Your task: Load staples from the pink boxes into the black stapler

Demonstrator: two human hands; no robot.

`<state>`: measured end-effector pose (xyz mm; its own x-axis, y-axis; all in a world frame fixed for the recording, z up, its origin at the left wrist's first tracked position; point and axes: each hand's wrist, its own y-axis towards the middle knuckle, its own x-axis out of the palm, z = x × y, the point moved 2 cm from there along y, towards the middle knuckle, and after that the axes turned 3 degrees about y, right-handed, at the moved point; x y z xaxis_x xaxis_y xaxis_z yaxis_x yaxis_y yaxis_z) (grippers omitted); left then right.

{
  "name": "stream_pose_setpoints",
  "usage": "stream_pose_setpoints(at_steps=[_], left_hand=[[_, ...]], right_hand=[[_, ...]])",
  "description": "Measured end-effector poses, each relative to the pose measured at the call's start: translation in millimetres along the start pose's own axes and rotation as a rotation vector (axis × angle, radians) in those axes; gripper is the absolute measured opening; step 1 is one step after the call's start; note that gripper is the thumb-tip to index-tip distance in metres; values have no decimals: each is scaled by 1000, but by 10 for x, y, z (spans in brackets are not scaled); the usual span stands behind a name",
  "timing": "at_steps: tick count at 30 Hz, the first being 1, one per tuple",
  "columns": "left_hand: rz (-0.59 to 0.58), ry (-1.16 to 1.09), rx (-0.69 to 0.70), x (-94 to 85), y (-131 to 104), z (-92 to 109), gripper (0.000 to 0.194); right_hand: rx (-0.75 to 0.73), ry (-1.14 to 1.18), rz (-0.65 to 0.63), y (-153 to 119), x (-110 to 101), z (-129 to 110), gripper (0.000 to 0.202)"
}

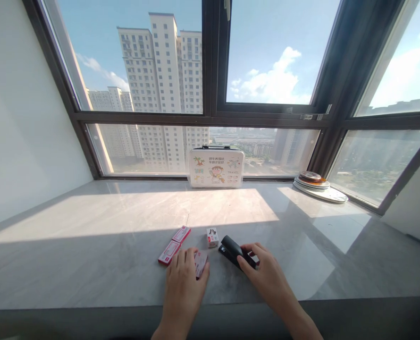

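Observation:
A black stapler (231, 246) lies on the marble sill right of centre, its top arm raised a little. My right hand (264, 268) grips its rear end between thumb and fingers. My left hand (186, 276) is closed round a pink-and-white packet (200, 262), which shows between thumb and fingers. Just beyond that hand, two red-and-white flat boxes (170, 252) lie end to end, slanting up to the right. A small white-and-red box (212, 237) with a picture on top stands between the flat boxes and the stapler.
A white case (216, 167) with cartoon prints and a black handle stands upright against the window. Stacked plates and a brown glass dish (311, 178) sit at the back right corner. The sill's front edge (125, 308) runs below my hands.

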<state>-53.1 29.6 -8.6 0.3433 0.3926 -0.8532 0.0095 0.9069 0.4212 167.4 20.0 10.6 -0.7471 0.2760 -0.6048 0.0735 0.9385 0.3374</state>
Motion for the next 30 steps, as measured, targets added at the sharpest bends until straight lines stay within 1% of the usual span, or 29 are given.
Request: stream_pose_setpoints(at_steps=[2,5,8,11,13,15,17,18,19,21,23,25,27,30], left_hand=[[-48,-65,64,-21,-104,56,29],[-97,-122,155,-55,-209,173,33],[-108,-137,220,-98,-238,215,37],[-129,-134,249,-146,-232,149,39],[-148,-130,260,-174,-226,78,39],[-154,-121,263,-194,-223,8,41],[-153,-112,264,-204,-220,-47,44],[-154,-110,265,-207,-217,-68,44],[-154,-110,265,-208,-212,-83,44],[-158,-116,265,-212,-197,-101,42],[-166,-130,269,-220,-176,-106,40],[-181,-147,281,-236,-153,-113,40],[-197,-171,296,-259,-133,-141,42],[-217,-233,319,-300,-115,-232,44]], right_hand=[[-48,-30,-30,49,-67,-49,25],[-104,-26,-94,127,-34,-209,31],[-171,40,-186,186,121,-415,33],[-214,99,-234,236,325,-576,33],[-206,112,-210,273,449,-644,31],[-198,117,-169,315,531,-689,23],[-194,165,-109,361,540,-709,14],[-187,224,-75,384,515,-703,13],[-168,310,-41,407,474,-681,15],[-80,523,41,440,356,-578,22],[55,729,121,439,217,-400,32],[189,871,185,388,69,-169,38],[293,934,194,290,-83,85,39],[452,887,159,83,-281,444,40]])
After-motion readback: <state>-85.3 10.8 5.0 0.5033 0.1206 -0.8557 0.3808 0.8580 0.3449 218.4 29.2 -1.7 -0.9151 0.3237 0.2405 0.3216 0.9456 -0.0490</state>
